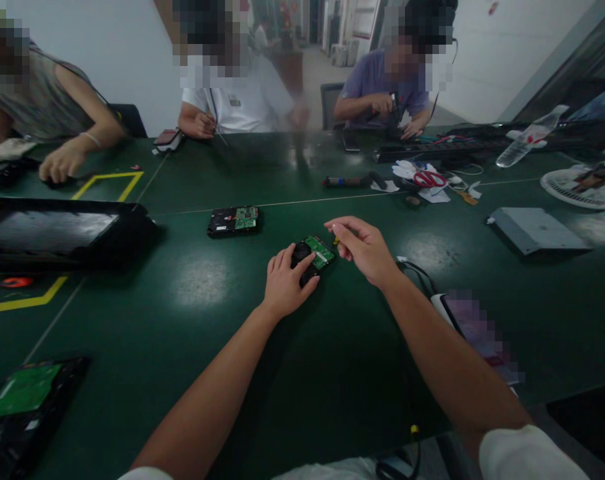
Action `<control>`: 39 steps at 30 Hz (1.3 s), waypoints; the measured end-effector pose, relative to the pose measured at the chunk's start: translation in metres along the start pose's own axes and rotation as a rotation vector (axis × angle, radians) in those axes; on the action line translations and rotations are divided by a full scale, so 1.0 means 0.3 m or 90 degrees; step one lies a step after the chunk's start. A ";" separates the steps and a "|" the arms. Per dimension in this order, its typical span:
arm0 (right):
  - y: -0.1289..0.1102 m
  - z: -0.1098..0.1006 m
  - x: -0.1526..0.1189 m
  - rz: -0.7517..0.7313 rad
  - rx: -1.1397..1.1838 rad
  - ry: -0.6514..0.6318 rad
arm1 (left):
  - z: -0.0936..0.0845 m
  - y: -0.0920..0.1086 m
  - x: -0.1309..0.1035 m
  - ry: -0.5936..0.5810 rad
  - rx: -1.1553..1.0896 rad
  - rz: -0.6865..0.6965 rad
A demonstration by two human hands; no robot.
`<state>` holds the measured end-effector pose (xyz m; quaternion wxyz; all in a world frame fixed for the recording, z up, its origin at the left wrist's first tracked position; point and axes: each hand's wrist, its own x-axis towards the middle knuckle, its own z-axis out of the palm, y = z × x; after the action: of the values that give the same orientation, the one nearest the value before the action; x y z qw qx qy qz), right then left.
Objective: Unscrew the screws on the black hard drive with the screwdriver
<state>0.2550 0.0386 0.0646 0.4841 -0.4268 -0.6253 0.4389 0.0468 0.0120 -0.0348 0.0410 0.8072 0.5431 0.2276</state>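
A hard drive with a green circuit board [321,250] and a black casing lies on the dark green table, circuit side up. My left hand [286,280] rests on its lower left part, fingers spread over the black casing, pressing on it. Just right of the drive, my right hand [365,248] is raised with thumb and index finger pinched together. Something small and yellow shows at those fingers, too small to identify. A second hard drive [233,221] lies farther back to the left, apart from both hands.
A black tray [57,233] lies left; another drive [30,393] is front left. A phone [477,333] and cable lie right of my right forearm. Behind them are a grey metal box [536,230], red scissors [430,179], a bottle [531,137] and a white basket [557,189]. Several people sit opposite.
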 end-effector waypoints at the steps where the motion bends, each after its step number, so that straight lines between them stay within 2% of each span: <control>1: 0.001 0.001 0.003 0.005 0.005 -0.007 | 0.000 0.001 -0.001 0.000 0.001 -0.002; 9: -0.006 -0.012 0.030 0.039 0.081 -0.013 | 0.008 -0.002 -0.002 0.007 -0.005 -0.001; 14: 0.004 -0.023 0.023 0.035 0.042 0.045 | 0.011 -0.006 -0.001 0.009 -0.003 -0.003; 20: 0.007 0.000 0.006 0.055 0.090 0.094 | 0.007 -0.004 0.001 0.008 -0.001 0.001; 33: 0.012 -0.034 0.023 0.098 0.080 0.018 | 0.003 -0.004 -0.002 -0.006 0.005 0.000; 39: 0.003 -0.018 0.019 0.108 0.097 0.031 | 0.001 -0.003 -0.002 0.003 0.005 0.004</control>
<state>0.2593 0.0450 0.0659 0.4911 -0.4504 -0.5400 0.5141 0.0460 0.0119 -0.0357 0.0361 0.8087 0.5411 0.2277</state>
